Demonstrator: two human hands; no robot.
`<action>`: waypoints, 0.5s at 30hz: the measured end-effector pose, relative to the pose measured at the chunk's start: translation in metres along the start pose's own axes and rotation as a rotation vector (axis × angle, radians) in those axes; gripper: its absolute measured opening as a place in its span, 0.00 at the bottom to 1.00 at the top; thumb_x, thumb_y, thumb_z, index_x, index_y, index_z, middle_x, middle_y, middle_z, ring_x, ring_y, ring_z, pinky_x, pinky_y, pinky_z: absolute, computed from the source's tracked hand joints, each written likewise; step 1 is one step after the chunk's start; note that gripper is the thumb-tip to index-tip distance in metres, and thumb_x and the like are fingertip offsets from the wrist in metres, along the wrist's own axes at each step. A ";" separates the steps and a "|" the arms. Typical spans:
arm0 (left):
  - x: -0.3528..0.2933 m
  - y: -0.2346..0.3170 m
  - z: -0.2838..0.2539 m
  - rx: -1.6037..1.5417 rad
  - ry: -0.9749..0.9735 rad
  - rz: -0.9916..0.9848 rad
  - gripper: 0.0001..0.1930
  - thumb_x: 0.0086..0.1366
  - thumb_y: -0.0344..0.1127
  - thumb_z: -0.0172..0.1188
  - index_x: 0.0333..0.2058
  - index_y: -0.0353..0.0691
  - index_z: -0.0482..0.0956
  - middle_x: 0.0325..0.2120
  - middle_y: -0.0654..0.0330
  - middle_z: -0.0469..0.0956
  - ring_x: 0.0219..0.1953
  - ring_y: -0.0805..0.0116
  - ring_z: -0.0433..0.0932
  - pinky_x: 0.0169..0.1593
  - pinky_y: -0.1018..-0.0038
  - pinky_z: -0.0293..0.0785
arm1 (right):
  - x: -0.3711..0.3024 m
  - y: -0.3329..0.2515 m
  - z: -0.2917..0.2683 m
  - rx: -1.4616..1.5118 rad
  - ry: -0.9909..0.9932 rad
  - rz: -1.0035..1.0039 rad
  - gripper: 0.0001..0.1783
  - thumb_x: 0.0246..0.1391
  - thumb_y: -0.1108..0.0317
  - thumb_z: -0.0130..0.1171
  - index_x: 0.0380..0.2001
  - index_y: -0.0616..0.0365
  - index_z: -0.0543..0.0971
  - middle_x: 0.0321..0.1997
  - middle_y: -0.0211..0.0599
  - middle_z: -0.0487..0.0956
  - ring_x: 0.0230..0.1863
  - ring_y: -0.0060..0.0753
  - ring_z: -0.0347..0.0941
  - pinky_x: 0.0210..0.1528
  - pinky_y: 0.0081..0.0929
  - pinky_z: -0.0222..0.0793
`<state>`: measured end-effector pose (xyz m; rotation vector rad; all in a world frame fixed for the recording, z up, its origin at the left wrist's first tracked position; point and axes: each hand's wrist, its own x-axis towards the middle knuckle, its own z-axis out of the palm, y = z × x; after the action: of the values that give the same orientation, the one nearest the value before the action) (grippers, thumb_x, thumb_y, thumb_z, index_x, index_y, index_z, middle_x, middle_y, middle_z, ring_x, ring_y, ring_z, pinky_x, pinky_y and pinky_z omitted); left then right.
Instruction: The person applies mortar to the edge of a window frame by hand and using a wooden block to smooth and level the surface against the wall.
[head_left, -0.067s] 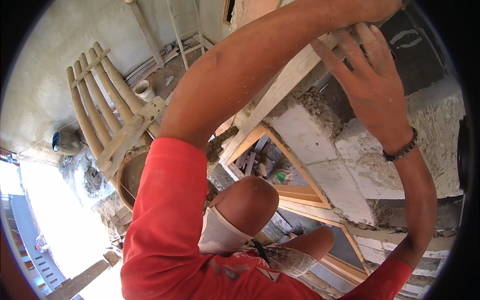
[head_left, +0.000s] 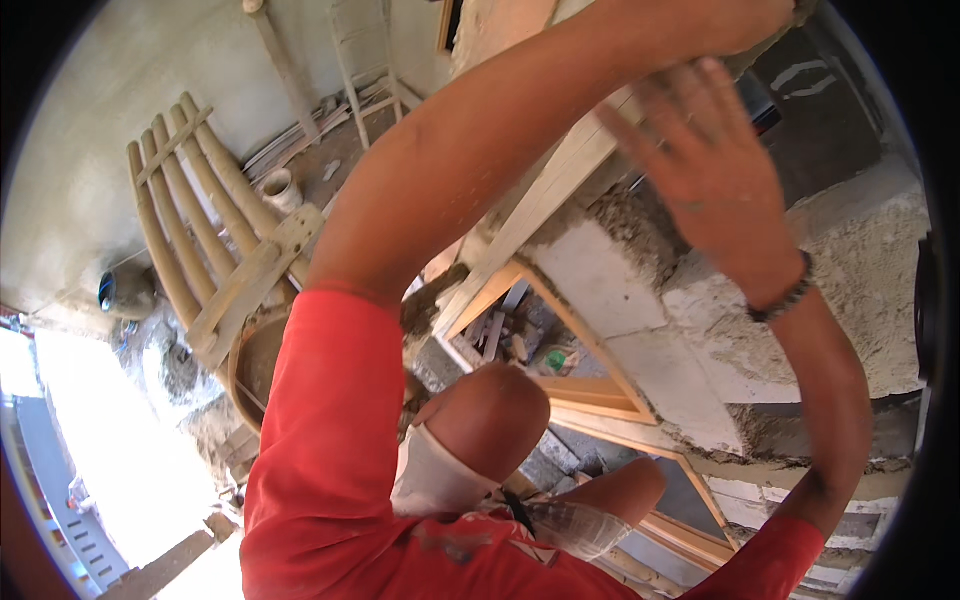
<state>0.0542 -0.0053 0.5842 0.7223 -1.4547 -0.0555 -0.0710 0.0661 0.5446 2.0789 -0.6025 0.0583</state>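
Observation:
My left arm reaches across to the upper right, where my left hand (head_left: 745, 22) runs into the picture's upper edge; its fingers are hidden, so any hold cannot be seen. Just below it is my right hand (head_left: 722, 205), fingers stretched and slightly blurred, with nothing visible in it. A beaded bracelet (head_left: 783, 292) circles that wrist. Behind the right fingers runs a pale wooden board (head_left: 548, 195). Beneath and beside the hand lies a wall of light blocks (head_left: 605, 285) with rough mortar (head_left: 640, 232) on its upper edge.
Wooden window frames (head_left: 600, 345) are set in the wall near my bare knees. To the left stand a bamboo pole platform (head_left: 190, 215), a round basin (head_left: 255, 360), a small bucket (head_left: 280, 188) and a dark bucket (head_left: 130, 290). A ladder (head_left: 350, 75) leans at the back.
My right hand has shifted slightly left and down, its fingers now blurred. The whole view has moved a little; my left arm keeps nearly the same pose.

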 end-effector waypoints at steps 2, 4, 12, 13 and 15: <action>0.012 -0.003 0.004 -0.009 -0.091 -0.038 0.28 0.58 0.50 0.66 0.45 0.28 0.77 0.39 0.36 0.81 0.44 0.39 0.81 0.51 0.52 0.75 | -0.001 0.000 0.031 0.097 -0.068 -0.053 0.26 0.52 0.69 0.56 0.56 0.47 0.79 0.62 0.40 0.73 0.68 0.48 0.64 0.71 0.50 0.60; 0.024 -0.012 0.020 0.060 -0.050 0.092 0.32 0.55 0.55 0.68 0.42 0.28 0.75 0.30 0.40 0.81 0.36 0.41 0.82 0.40 0.53 0.78 | 0.005 0.005 0.054 0.239 -0.015 0.007 0.20 0.51 0.66 0.56 0.50 0.54 0.80 0.54 0.39 0.78 0.59 0.44 0.71 0.64 0.44 0.66; -0.007 -0.052 -0.011 -0.224 -0.169 0.063 0.28 0.65 0.51 0.63 0.46 0.27 0.73 0.38 0.41 0.77 0.41 0.47 0.78 0.45 0.59 0.74 | 0.022 0.021 0.060 -0.006 -0.013 -0.302 0.16 0.56 0.64 0.53 0.45 0.56 0.78 0.53 0.35 0.76 0.64 0.38 0.66 0.74 0.39 0.54; -0.030 -0.063 -0.015 -0.293 -0.069 0.002 0.25 0.67 0.48 0.61 0.47 0.27 0.73 0.40 0.43 0.76 0.42 0.50 0.77 0.47 0.61 0.72 | 0.021 0.021 0.058 -0.015 -0.005 -0.322 0.16 0.56 0.64 0.52 0.46 0.56 0.78 0.52 0.35 0.76 0.64 0.38 0.66 0.75 0.42 0.52; -0.095 -0.086 -0.027 -0.320 0.137 -0.141 0.21 0.70 0.41 0.56 0.50 0.27 0.72 0.43 0.47 0.74 0.43 0.54 0.74 0.49 0.63 0.71 | 0.022 0.020 0.046 -0.108 0.005 -0.307 0.16 0.56 0.63 0.52 0.47 0.53 0.76 0.53 0.33 0.75 0.63 0.37 0.66 0.74 0.41 0.52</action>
<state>0.0974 -0.0185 0.4612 0.5527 -1.2261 -0.3342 -0.0692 0.0116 0.5405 2.0417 -0.2712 -0.1427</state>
